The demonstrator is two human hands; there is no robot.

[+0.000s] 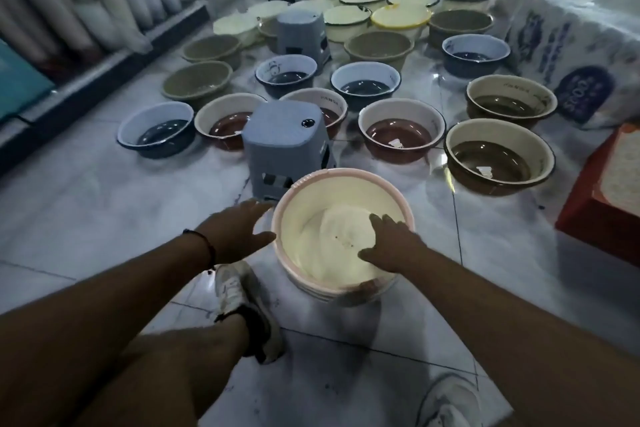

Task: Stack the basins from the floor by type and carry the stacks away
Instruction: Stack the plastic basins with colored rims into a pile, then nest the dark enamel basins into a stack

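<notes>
Nearest, a stack of pink-rimmed cream basins [341,239] stands on the tiled floor [86,212] just ahead of the person's shoes; several nested rims show at its lower edge, so this type appears already gathered. Right hand [389,243] lies flat inside the top basin, fingers straight and pressing on the wall, apparently to seat it. Left hand [239,231] is spread just beside the outer rim, gripping nothing, apparently placed to steady or take hold for lifting.

Beyond, a grey stool [287,146] stands touching the stack's far side. Behind it, unstacked basins lie loosely grouped by colour: brown-bottomed basins [401,135], dark blue basins [365,83], olive basins [197,83], then cream and yellow basins [400,16] farthest off. Judgement: most of the task is outstanding; only one type is stacked.
</notes>
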